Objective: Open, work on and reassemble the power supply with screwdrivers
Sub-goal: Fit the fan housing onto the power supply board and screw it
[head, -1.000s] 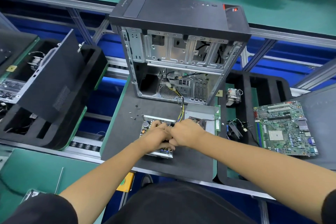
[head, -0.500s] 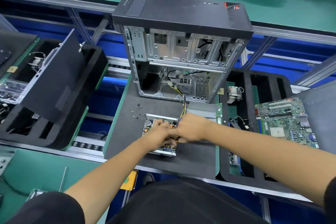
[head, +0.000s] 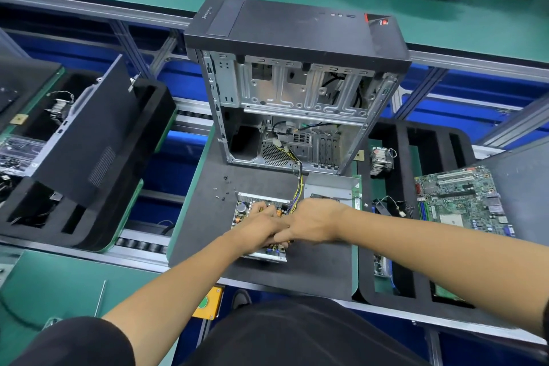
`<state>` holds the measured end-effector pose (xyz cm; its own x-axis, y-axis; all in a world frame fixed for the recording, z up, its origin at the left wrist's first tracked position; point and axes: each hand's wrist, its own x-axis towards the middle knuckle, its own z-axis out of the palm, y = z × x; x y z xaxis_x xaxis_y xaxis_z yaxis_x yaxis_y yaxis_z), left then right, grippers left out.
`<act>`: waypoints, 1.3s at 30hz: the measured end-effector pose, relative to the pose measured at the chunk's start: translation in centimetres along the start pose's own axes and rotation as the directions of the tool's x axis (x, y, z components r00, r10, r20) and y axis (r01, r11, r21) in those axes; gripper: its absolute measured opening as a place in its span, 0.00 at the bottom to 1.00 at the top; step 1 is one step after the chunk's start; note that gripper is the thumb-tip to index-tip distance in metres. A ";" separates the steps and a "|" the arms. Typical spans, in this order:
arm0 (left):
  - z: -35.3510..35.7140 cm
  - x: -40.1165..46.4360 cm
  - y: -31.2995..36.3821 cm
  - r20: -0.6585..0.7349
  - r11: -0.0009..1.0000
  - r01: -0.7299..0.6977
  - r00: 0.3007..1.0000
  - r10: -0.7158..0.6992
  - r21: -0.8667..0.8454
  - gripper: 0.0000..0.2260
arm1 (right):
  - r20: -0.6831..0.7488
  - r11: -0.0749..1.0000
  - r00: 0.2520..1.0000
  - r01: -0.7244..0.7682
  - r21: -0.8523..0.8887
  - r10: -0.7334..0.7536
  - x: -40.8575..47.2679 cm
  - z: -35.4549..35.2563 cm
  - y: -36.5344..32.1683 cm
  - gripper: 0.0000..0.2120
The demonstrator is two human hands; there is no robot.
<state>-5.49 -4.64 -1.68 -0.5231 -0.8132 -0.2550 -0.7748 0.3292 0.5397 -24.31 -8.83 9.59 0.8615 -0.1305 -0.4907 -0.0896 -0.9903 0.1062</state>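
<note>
The opened power supply (head: 242, 212) lies on the dark mat (head: 312, 264) in front of the computer case, its circuit board and parts exposed. Its grey metal cover (head: 328, 187) lies just to the right. Yellow and black cables (head: 298, 187) run from the power supply into the case. My left hand (head: 261, 224) lies on the board with its fingers curled over the parts. My right hand (head: 312, 220) touches the left one, fingers curled under; what it holds is hidden. No screwdriver shows in either hand.
The open computer case (head: 297, 92) stands behind the power supply. Small loose screws (head: 221, 192) lie on the mat to the left. A motherboard (head: 463, 199) and a heatsink (head: 381, 160) rest in the black foam tray at right. A black side panel (head: 89, 134) leans in the left tray.
Both hands stay together over the power supply, with only small movements of the fingers. The view has shifted slightly.
</note>
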 end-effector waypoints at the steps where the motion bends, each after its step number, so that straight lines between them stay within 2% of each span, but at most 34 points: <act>1: 0.1 0.0 -0.1 0.009 1.000 -0.009 1.000 0.009 -0.013 0.09 | -0.012 1.000 1.000 0.007 -0.014 -0.007 0.0 0.0 0.0 0.17; 2: 0.2 0.0 0.1 0.010 0.999 -0.023 1.000 0.024 -0.027 0.03 | -0.034 1.000 0.999 0.000 0.002 0.000 0.1 0.2 -0.1 0.15; 3: 0.1 0.0 0.2 -0.011 0.999 -0.030 0.999 0.030 -0.039 0.05 | -0.051 0.998 0.998 -0.030 0.051 0.033 0.1 0.4 -0.3 0.12; 5: 0.2 0.3 0.2 -0.054 0.996 -0.054 0.997 0.051 -0.072 0.07 | -0.042 0.959 0.979 -0.188 0.214 0.202 0.3 0.7 -1.5 0.12; 8: 0.7 0.8 0.6 -0.105 0.978 -0.012 0.994 -0.010 -0.210 0.11 | 0.122 0.778 0.865 -0.493 0.390 0.487 1.0 0.8 -3.4 0.24; 10: 0.9 0.9 0.6 -0.130 0.976 -0.042 0.991 0.014 -0.214 0.10 | 0.220 0.692 0.808 -0.583 0.425 0.546 1.5 0.8 -3.6 0.24; 11: 1.1 0.8 0.6 -0.133 0.974 -0.051 0.991 0.022 -0.219 0.09 | 0.218 0.700 0.811 -0.581 0.414 0.543 1.3 0.5 -3.3 0.22; 13: 1.0 0.8 0.5 -0.115 0.971 -0.045 0.993 0.017 -0.236 0.09 | 0.078 0.833 0.885 -0.459 0.307 0.459 0.7 0.3 -2.1 0.22; 15: 0.9 0.7 0.5 -0.078 0.975 -0.049 0.996 0.033 -0.217 0.08 | -0.054 0.975 0.979 -0.190 0.111 0.197 0.2 0.3 -0.7 0.18; 17: 0.8 0.6 0.8 -0.032 0.986 -0.033 0.999 0.028 -0.163 0.09 | -0.021 0.997 0.999 0.040 -0.061 -0.041 0.3 0.0 0.2 0.09; 18: 0.7 0.5 0.9 -0.028 0.988 -0.026 0.999 0.022 -0.153 0.09 | -0.007 0.994 0.996 0.086 -0.067 -0.086 0.5 0.0 0.4 0.05; 20: 0.5 0.3 1.1 -0.063 0.989 -0.022 0.998 0.013 -0.143 0.05 | -0.030 0.998 0.998 0.058 0.011 -0.058 0.8 0.3 0.4 0.03; 23: -0.1 -0.1 1.0 -0.161 0.972 -0.003 0.986 -0.036 -0.233 0.12 | -0.064 0.953 0.976 -0.186 0.238 0.206 1.0 1.3 -1.1 0.10; 25: -0.8 -0.1 1.1 -0.174 0.966 0.016 0.983 -0.062 -0.258 0.12 | 0.026 0.842 0.910 -0.393 0.370 0.413 1.4 1.7 -2.7 0.18; 27: -1.3 0.3 1.1 -0.137 0.967 -0.039 0.991 0.005 -0.251 0.10 | 0.124 0.692 0.836 -0.517 0.504 0.534 1.7 1.7 -3.2 0.19; 28: -1.6 0.5 1.1 -0.118 0.961 -0.077 0.992 0.046 -0.266 0.08 | 0.145 0.662 0.823 -0.535 0.526 0.550 1.7 1.6 -2.9 0.18; 29: -1.9 0.8 1.1 -0.092 0.955 -0.104 0.992 0.081 -0.279 0.06 | 0.112 0.707 0.842 -0.508 0.492 0.527 1.5 1.4 -2.3 0.19; 30: -2.3 0.9 1.2 -0.051 0.950 -0.113 0.993 0.102 -0.293 0.04 | 0.036 0.812 0.893 -0.424 0.401 0.448 1.2 1.4 -1.5 0.19; 32: -2.5 0.9 1.6 -0.003 0.930 -0.148 0.988 0.156 -0.335 0.06 | -0.015 0.973 0.988 -0.149 0.174 0.154 0.7 0.8 -0.1 0.16; 33: -2.6 0.9 1.9 -0.027 0.925 -0.180 0.983 0.182 -0.335 0.10 | 0.022 0.996 0.999 -0.035 0.087 0.033 0.7 0.3 0.4 0.13; 34: -2.6 0.9 1.9 -0.054 0.925 -0.204 0.979 0.198 -0.322 0.10 | 0.053 0.998 0.998 0.032 0.047 -0.034 0.7 0.0 0.5 0.11; 36: -2.7 0.8 1.5 -0.043 0.921 -0.207 0.978 0.204 -0.329 0.10 | 0.044 0.997 0.998 0.033 0.072 -0.036 0.9 0.0 0.4 0.10; 37: -2.7 0.8 1.2 -0.025 0.918 -0.203 0.978 0.207 -0.342 0.09 | 0.023 0.992 0.999 -0.035 0.124 0.032 0.9 0.2 0.0 0.10; 39: -2.5 0.8 0.9 -0.004 0.926 -0.192 0.979 0.202 -0.325 0.07 | 0.011 0.914 0.961 -0.265 0.307 0.275 1.1 0.5 -1.6 0.15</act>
<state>-5.74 -6.21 0.60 -0.6676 -0.7317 -0.1376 -0.5017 0.3056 0.8093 -23.50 -7.45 8.41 0.7982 -0.3985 -0.4518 -0.4638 -0.8851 -0.0386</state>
